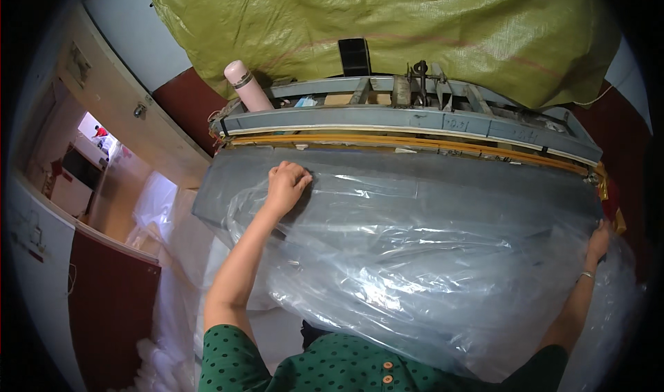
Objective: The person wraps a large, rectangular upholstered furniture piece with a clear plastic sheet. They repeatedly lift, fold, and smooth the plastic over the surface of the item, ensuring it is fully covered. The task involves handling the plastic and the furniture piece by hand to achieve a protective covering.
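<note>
Pinching the clear plastic bag [429,267], the left hand [287,184] has its fingers curled shut on the bag's upper edge; the right hand [599,243] grips its far side, fingers hidden behind the film.

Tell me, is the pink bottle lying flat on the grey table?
No, the pink bottle stands tilted behind the sealing machine's grey bar, leaning against the green sack.
</note>
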{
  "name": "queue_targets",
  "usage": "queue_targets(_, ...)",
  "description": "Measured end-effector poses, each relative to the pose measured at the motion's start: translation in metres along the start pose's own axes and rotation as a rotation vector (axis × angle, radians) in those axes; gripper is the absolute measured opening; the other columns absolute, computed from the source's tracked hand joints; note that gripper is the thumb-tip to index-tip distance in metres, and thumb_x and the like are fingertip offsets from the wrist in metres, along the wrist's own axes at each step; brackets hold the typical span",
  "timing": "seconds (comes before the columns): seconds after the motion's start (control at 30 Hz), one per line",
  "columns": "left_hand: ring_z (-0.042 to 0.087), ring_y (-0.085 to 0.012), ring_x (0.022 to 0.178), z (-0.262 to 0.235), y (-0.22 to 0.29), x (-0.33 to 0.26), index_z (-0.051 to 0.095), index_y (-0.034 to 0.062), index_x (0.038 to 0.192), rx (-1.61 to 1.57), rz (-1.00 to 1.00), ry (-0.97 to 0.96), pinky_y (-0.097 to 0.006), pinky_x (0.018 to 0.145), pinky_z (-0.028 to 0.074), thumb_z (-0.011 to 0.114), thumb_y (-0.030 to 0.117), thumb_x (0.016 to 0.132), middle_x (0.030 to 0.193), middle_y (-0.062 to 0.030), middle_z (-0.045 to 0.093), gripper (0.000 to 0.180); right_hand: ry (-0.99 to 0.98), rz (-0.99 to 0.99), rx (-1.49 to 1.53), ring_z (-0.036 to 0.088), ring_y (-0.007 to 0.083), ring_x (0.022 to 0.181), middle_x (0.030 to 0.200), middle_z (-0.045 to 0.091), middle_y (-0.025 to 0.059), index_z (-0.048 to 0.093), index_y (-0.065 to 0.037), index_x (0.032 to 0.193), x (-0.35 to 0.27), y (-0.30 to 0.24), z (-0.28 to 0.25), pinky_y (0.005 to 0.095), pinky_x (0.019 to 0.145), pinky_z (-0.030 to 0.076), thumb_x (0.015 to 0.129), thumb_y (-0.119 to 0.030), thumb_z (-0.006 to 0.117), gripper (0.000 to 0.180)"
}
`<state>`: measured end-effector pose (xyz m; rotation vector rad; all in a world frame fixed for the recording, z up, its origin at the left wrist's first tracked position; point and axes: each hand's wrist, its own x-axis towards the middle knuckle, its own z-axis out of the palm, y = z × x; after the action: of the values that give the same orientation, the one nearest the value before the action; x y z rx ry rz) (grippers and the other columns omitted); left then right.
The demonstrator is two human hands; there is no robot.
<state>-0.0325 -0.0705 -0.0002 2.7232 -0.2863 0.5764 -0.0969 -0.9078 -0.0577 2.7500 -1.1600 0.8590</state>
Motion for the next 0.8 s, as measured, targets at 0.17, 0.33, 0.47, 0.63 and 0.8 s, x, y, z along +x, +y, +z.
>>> queue_targets(0.17, 0.054, -0.0238, 0.081, 0.029, -0.009, 0.011, 0.062, 0.0084, 0.076, -0.025, -0.082, 0.06, -0.038, 0.08, 0.035, 0.065, 0.018, 0.076, 0.075, -0.0042, 0.062, 0.01, 0.123, -0.043, 0.26, 0.059, 0.0325, 0.086, 0.094, 0.063, 0.0178, 0.052, -0.004, 0.116, 0.008, 0.04, 0.045, 0.04, 0.073, 0.045, 0.094, -0.038, 0.037, 0.043)
queue_targets(0.33, 0.054, -0.0251, 0.08, 0.043, 0.003, 0.014, 0.061, 0.0078, 0.076, -0.044, -0.117, 0.107, -0.039, 0.072, 0.039, 0.066, 0.018, 0.074, 0.077, -0.0056, 0.062, 0.011, -0.101, 0.237, 0.993, 0.052, 0.0118, 0.08, 0.093, 0.057, 0.0027, 0.055, 0.002, 0.113, 0.042, 0.136, 0.043, 0.0244, 0.072, 0.042, 0.092, -0.039, 0.047, 0.046)
queue_targets(0.47, 0.054, -0.027, 0.079, 0.029, 0.006, 0.007, 0.06, 0.0068, 0.075, -0.013, -0.133, 0.143, -0.04, 0.07, 0.04, 0.067, 0.017, 0.073, 0.077, -0.0073, 0.06, 0.012, -0.101, 0.374, 1.087, 0.052, 0.0112, 0.086, 0.1, 0.058, 0.0039, 0.057, 0.002, 0.111, 0.019, 0.118, 0.044, 0.024, 0.073, 0.042, 0.091, -0.038, 0.048, 0.046)
queue_targets(0.63, 0.053, -0.0316, 0.074, 0.057, 0.007, 0.036, 0.057, 0.0033, 0.075, -0.183, 0.041, 0.308, -0.04, 0.068, 0.041, 0.059, 0.016, 0.078, 0.075, -0.0148, 0.056, 0.013, 0.148, 0.139, 0.775, 0.059, 0.0142, 0.08, 0.091, 0.066, 0.0075, 0.064, -0.001, 0.102, 0.054, 0.16, -0.002, 0.028, 0.072, 0.046, 0.088, -0.036, 0.052, 0.04)
queue_targets(0.8, 0.042, -0.0109, 0.062, 0.029, -0.032, 0.038, 0.05, 0.0036, 0.08, -0.701, -0.461, 0.555, -0.026, 0.058, 0.039, 0.045, 0.016, 0.088, 0.07, -0.0014, 0.046, 0.015, 0.322, 0.162, 0.685, 0.055, 0.0212, 0.072, 0.079, 0.062, 0.0126, 0.06, 0.001, 0.081, 0.038, -0.043, 0.02, 0.0361, 0.069, 0.044, 0.087, -0.02, 0.047, 0.025)
